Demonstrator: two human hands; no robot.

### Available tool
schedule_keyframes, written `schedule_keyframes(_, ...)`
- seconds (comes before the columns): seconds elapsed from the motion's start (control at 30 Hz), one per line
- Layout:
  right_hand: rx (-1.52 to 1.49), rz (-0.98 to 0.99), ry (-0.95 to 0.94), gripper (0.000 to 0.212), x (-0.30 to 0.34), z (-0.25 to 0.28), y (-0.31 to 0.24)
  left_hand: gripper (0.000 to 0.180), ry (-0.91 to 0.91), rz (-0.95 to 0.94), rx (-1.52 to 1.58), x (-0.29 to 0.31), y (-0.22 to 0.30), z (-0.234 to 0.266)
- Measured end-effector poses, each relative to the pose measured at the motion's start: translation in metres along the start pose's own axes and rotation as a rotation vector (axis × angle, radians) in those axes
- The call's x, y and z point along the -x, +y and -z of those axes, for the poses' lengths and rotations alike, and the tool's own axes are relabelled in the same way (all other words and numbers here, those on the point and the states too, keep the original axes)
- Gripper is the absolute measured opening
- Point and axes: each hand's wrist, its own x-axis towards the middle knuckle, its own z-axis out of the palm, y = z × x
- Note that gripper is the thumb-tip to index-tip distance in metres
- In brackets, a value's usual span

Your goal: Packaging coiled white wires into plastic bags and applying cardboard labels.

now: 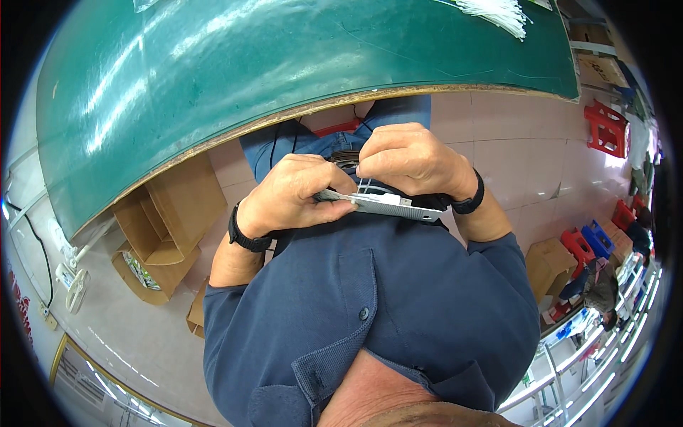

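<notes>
My left hand (302, 191) pinches one end of a flat grey card (388, 208) between thumb and fingers, close against my torso. On the card lies a white cable with a USB plug (398, 200), partly hidden by my hands. My right hand (413, 160) is closed just above the card. Its thumb and fingertips pinch a thin white strip (363, 185) that runs down to the card and looks like a cable tie. The exact loop of the strip is hidden behind the fingers.
A green-topped table (284, 64) stands in front, its worn edge just beyond my hands. White cable ties (498, 14) lie fanned at its far right. Open cardboard boxes (167, 206) are at the left. A red stool (607, 128) and another carton (549, 267) stand to the right.
</notes>
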Motion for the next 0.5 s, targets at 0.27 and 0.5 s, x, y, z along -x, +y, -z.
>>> schedule_keyframes(0.27,-0.001,0.003,0.005,0.018,0.0007,0.0000,-0.0013,0.024,-0.010,-0.008,-0.009,-0.0014,0.0006,0.0000)
schedule_keyframes(0.5,-0.003,0.001,0.010,0.018,0.0021,-0.0005,-0.0008,0.024,-0.024,0.000,-0.014,-0.0025,0.0005,-0.0001)
